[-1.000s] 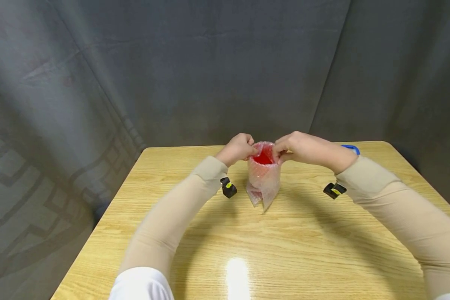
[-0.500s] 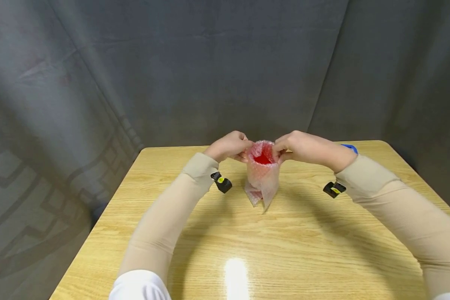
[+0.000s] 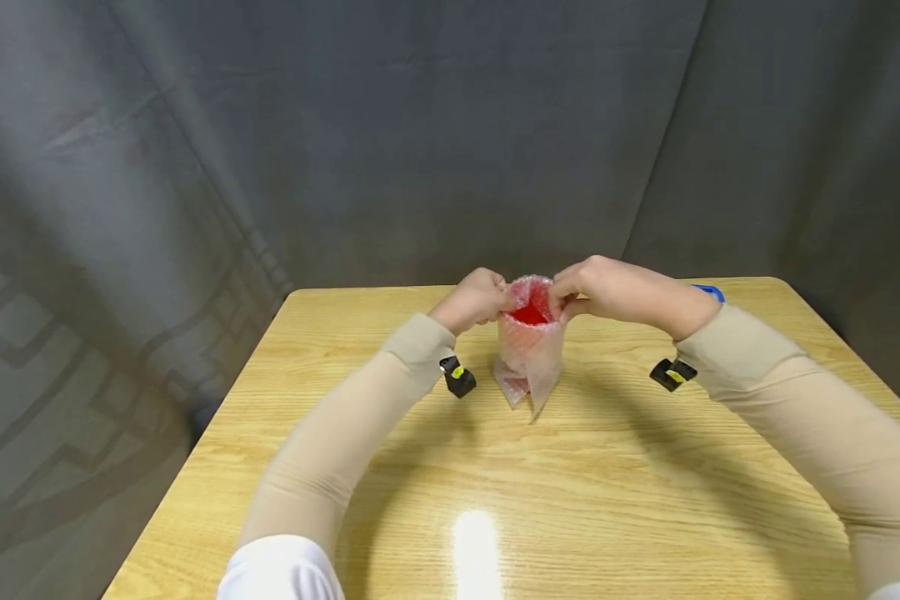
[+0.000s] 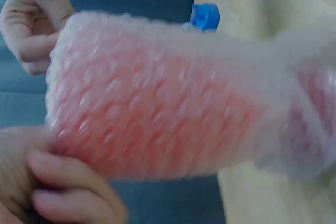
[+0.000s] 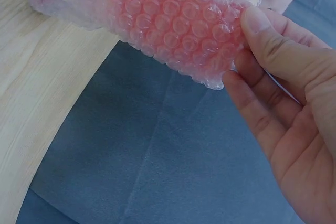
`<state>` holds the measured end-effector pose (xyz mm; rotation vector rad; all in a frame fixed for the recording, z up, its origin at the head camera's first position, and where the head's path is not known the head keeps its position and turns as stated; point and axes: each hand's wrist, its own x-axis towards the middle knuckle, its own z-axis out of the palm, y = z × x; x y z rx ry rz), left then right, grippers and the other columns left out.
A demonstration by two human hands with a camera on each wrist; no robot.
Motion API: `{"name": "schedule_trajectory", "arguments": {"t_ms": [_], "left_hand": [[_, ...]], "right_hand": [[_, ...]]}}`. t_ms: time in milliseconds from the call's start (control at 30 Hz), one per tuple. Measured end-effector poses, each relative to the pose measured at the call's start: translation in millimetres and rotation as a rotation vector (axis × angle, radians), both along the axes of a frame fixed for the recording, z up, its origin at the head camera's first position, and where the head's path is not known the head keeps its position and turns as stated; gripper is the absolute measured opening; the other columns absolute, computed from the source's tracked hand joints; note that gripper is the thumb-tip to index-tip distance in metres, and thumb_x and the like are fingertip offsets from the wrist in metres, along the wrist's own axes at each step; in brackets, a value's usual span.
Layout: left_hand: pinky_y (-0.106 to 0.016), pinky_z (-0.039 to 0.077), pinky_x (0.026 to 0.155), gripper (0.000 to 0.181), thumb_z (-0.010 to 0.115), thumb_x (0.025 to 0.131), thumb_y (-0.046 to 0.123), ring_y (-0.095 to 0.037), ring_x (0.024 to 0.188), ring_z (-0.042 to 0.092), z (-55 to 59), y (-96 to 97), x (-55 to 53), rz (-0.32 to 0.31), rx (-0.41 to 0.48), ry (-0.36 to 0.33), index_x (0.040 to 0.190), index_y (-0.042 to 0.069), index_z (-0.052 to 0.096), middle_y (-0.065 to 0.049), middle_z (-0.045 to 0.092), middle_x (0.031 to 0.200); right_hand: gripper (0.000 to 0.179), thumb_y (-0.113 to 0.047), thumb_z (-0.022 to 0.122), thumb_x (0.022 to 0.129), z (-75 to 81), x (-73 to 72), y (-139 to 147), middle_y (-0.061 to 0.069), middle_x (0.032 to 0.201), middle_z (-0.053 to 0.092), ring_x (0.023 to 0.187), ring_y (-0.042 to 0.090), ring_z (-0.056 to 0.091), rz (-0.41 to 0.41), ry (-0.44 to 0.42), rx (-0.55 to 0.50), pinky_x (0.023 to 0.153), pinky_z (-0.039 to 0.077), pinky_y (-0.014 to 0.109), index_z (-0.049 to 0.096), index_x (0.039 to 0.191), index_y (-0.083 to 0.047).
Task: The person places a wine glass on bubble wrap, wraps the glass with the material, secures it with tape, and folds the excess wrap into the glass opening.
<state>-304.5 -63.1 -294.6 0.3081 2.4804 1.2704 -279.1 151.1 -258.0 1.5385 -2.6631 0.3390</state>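
A bubble wrap roll stands upright on the table, its top mouth open and red showing inside. Its lower end flares into loose flaps. My left hand pinches the left side of the top rim with curled fingers; the left wrist view shows that hand at the wrap's end. On the opposite side, my right hand pinches the rim between thumb and fingers, the thumb lying outside the wrap in the right wrist view. What the wrap encloses lower down is hidden.
Partly behind the right forearm, a small blue object lies near the table's back edge; the left wrist view shows this blue object beyond the wrap. Grey curtains hang behind the wooden table.
Half a second ago my left hand had shifted left with its fingers loosened beside the rim; now it is back on the rim, curled. My right hand keeps its hold.
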Motion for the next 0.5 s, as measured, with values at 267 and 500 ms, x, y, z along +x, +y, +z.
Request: {"name": "schedule_trajectory", "arguments": {"t_ms": [267,500], "left_hand": [[-0.024,0.036,0.055,0.026,0.067,0.092,0.029,-0.012,0.063,0.044,10.9,-4.9,-8.2,-0.014,-0.015,0.187,0.076,0.011,0.056,0.001,0.05,0.069],[-0.024,0.052,0.073,0.013,0.068,0.09,0.016,-0.015,0.086,0.058,0.8,1.9,-22.3,-0.052,0.158,0.189,0.099,0.008,0.074,-0.004,0.07,0.1]], "right_hand": [[0.013,-0.007,0.077,0.077,-2.7,0.4,-0.7,-0.008,0.08,0.061,0.072,0.006,0.054,0.02,0.006,-0.023,0.064,0.05,0.024,0.066,0.08,-0.015],[0.016,-0.008,0.078,0.076,-3.7,0.3,-2.0,-0.009,0.08,0.06,0.072,0.005,0.054,0.007,0.001,-0.012,0.065,0.05,0.023,0.066,0.08,-0.017]]}}
